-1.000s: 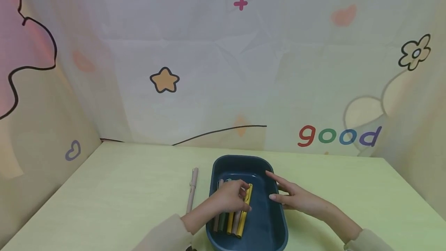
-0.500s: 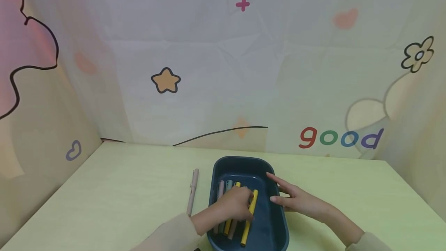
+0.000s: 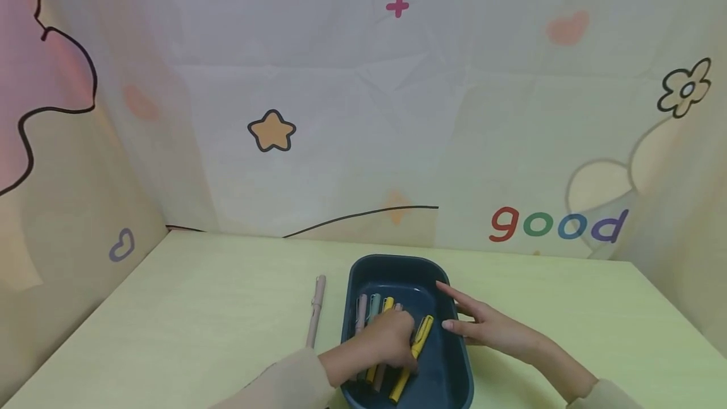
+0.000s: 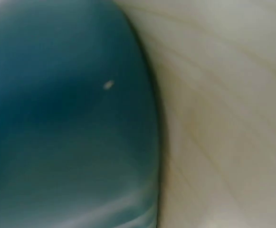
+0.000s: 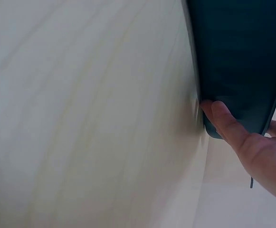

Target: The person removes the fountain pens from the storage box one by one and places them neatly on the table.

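Note:
A dark blue rectangular box (image 3: 404, 269) stands at the front middle of the table, with several capped pens side by side in it. My left hand (image 3: 392, 336) reaches into it with curled fingers, its thumb over the middle of a yellow pen (image 3: 421, 337). That pen lies slanted, apart from the lilac pen (image 3: 361, 308), the teal pen (image 3: 374, 305) and others partly hidden under the hand. My right hand (image 3: 483, 320) holds the box's right wall; fingertips (image 5: 222, 114) touch its outer side in the right wrist view. The left wrist view shows only the box's outside (image 4: 71, 118).
A pale pinkish pen (image 3: 316, 311) lies alone on the yellow-green table (image 3: 227, 308), left of the box. Behind rises a patterned cloth backdrop (image 3: 341, 156), with side panels at both edges.
My left hand has shifted right and nearer the front. The yellow pen has moved right with it and tilted, away from the row. My right hand stays on the box wall.

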`<action>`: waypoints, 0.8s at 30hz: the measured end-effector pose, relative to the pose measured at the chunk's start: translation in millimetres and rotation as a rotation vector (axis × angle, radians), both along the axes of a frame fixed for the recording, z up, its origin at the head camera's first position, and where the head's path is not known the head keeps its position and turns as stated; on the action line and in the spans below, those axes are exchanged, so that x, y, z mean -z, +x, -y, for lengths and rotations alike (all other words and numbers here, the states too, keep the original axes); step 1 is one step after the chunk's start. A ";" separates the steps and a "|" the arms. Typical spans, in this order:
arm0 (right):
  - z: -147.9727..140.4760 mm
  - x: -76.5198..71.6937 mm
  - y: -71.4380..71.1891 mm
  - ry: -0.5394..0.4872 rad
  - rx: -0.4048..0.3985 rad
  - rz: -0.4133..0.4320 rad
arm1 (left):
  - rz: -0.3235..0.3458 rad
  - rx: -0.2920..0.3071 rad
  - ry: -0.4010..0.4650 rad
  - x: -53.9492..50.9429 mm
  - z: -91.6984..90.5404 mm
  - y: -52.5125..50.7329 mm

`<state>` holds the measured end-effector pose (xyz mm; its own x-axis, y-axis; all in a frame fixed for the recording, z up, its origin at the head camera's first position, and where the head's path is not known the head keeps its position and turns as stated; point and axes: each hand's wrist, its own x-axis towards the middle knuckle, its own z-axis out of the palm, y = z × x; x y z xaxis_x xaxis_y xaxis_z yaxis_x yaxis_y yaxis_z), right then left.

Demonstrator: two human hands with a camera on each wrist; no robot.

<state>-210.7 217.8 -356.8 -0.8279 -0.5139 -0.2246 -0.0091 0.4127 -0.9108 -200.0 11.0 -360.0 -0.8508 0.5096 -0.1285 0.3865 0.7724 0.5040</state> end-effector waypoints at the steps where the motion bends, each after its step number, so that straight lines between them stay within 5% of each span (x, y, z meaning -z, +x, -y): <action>1: -0.2 -0.1 -0.1 0.002 -0.001 -0.002 | -0.004 0.002 -0.001 0.1 -0.2 0.0; 13: -1.0 -0.7 0.0 0.015 -0.001 0.004 | -0.051 0.021 0.027 2.1 -1.5 -0.2; 24: -0.3 -1.0 0.6 0.001 -0.023 -0.001 | -0.127 0.088 -0.095 0.4 -3.8 1.5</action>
